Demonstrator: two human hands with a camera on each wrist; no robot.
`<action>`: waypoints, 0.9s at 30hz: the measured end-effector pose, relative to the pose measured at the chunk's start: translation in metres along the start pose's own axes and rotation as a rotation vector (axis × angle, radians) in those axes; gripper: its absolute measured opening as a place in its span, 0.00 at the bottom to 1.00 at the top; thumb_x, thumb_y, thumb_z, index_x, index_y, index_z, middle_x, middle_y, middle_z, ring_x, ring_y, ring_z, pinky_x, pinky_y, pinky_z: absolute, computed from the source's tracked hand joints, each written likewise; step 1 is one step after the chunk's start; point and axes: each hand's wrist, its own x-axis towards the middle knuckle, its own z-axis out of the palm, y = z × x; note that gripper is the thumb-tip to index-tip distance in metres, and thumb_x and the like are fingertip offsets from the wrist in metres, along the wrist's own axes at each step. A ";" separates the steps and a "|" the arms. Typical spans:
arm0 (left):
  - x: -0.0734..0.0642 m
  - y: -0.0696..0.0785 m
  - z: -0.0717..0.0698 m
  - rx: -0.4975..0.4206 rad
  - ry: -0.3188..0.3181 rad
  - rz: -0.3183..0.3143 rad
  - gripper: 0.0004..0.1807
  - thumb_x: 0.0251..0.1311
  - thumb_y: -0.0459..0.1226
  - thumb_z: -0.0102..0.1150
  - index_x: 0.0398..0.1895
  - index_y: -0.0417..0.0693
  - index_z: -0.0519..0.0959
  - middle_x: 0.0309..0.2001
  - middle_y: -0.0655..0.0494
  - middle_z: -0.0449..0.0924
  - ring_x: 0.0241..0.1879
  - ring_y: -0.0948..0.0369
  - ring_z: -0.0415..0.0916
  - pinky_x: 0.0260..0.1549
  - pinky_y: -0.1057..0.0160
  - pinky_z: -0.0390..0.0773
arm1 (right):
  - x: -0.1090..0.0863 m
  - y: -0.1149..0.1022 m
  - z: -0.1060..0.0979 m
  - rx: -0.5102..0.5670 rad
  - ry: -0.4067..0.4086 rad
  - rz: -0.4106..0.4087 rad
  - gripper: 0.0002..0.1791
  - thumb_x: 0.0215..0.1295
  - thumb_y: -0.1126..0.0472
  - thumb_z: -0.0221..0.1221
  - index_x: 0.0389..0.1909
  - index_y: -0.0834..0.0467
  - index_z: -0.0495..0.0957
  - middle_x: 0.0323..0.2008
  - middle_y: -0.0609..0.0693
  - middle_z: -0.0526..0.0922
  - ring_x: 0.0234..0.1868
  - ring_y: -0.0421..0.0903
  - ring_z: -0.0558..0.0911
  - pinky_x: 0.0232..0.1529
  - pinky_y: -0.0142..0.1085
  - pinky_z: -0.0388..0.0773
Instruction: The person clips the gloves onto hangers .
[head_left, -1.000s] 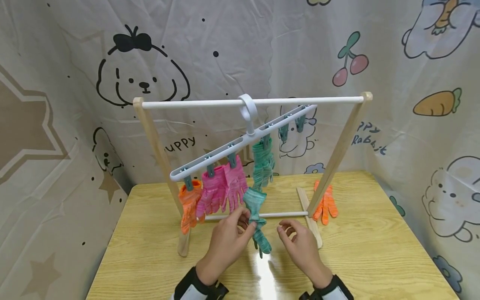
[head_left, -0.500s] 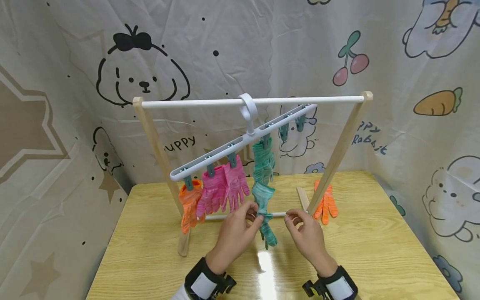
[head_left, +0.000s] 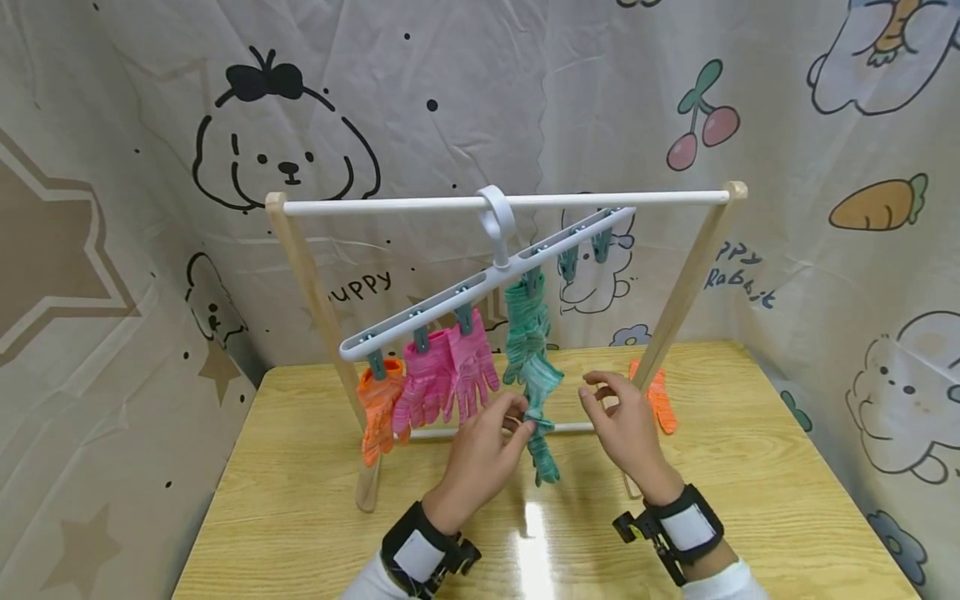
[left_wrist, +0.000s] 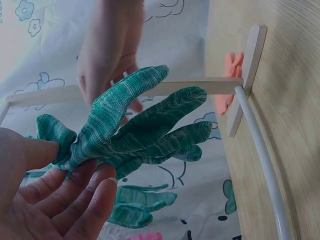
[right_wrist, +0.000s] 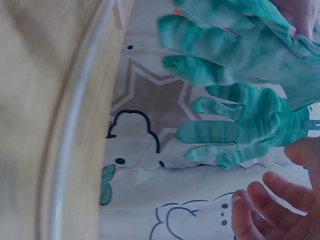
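Note:
My left hand (head_left: 483,450) pinches a green striped knit glove (head_left: 543,379) between thumb and fingers; in the left wrist view its fingers (left_wrist: 127,112) spread away from the grip. Just behind it, another green glove (head_left: 527,329) hangs by a clip from the white hanger (head_left: 491,279). To the right of the held glove, my right hand (head_left: 626,429) is raised with fingers loosely bent and nothing in them. Further right along the hanger are two clips with no glove, a nearer one (head_left: 567,265) and a farther one (head_left: 601,247).
On the hanger's left half hang an orange glove (head_left: 381,408) and pink gloves (head_left: 427,383). The hanger's hook circles the white top rod (head_left: 615,200) of a wooden stand (head_left: 311,292). An orange glove (head_left: 662,404) lies on the table (head_left: 750,467) behind the right post.
My left hand has carried the green glove to the right and slightly up, closer below the hanging green one. My right hand has moved right and up, now partly covering the orange glove.

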 end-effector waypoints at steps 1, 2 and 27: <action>0.001 0.000 0.000 -0.004 0.000 0.003 0.08 0.68 0.37 0.62 0.47 0.48 0.78 0.42 0.54 0.86 0.42 0.59 0.85 0.38 0.63 0.85 | 0.004 -0.001 -0.002 0.012 -0.002 -0.001 0.14 0.71 0.59 0.62 0.52 0.62 0.82 0.49 0.59 0.86 0.40 0.51 0.84 0.31 0.30 0.79; 0.001 0.001 0.000 -0.005 0.000 0.006 0.08 0.68 0.37 0.62 0.48 0.48 0.78 0.43 0.54 0.86 0.42 0.59 0.85 0.38 0.63 0.85 | 0.008 -0.001 -0.004 0.024 -0.004 -0.003 0.15 0.71 0.59 0.61 0.53 0.63 0.81 0.50 0.59 0.85 0.41 0.52 0.84 0.33 0.30 0.80; 0.015 0.009 -0.002 -0.031 -0.028 0.009 0.09 0.71 0.38 0.59 0.50 0.48 0.77 0.45 0.53 0.86 0.45 0.58 0.85 0.40 0.65 0.82 | 0.112 -0.031 -0.019 0.487 -0.228 0.066 0.30 0.82 0.57 0.44 0.78 0.61 0.54 0.77 0.62 0.60 0.74 0.60 0.67 0.67 0.48 0.73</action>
